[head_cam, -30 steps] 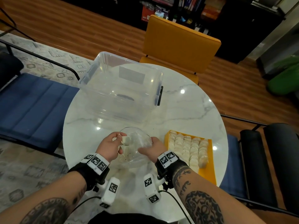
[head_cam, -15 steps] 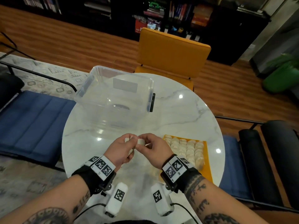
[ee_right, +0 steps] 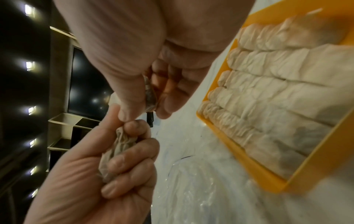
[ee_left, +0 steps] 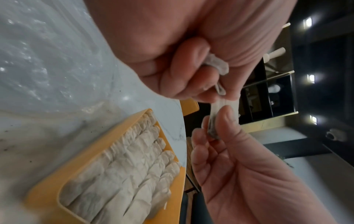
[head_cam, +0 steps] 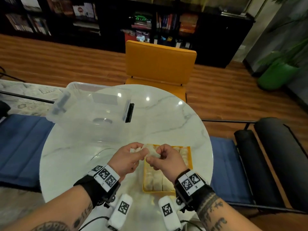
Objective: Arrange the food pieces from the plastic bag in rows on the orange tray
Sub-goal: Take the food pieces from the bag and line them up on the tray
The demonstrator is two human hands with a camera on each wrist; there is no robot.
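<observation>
My left hand [head_cam: 133, 152] grips pale dumpling-like food pieces [head_cam: 135, 149] in its curled fingers, held above the table. My right hand [head_cam: 155, 157] meets it and pinches one food piece [head_cam: 153, 153] between thumb and forefinger. Both hover over the left part of the orange tray [head_cam: 190, 157], which holds several rows of pieces [ee_left: 134, 166]. In the left wrist view a piece [ee_left: 216, 65] shows inside the left hand's fist. In the right wrist view the pinched piece [ee_right: 150, 97] sits above the left hand's pieces [ee_right: 118, 151]. The clear plastic bag [head_cam: 103, 154] lies flat left of the tray.
A clear plastic storage box [head_cam: 86, 114] stands at the back left of the round marble table [head_cam: 166, 122]. A yellow chair [head_cam: 160, 64] is behind the table, blue seats [head_cam: 20, 144] lie left and a black chair [head_cam: 275, 155] right.
Both hands have left the bag with pieces in them and moved right, now hovering over the tray. The right hand has taken one piece from the left hand's cluster.
</observation>
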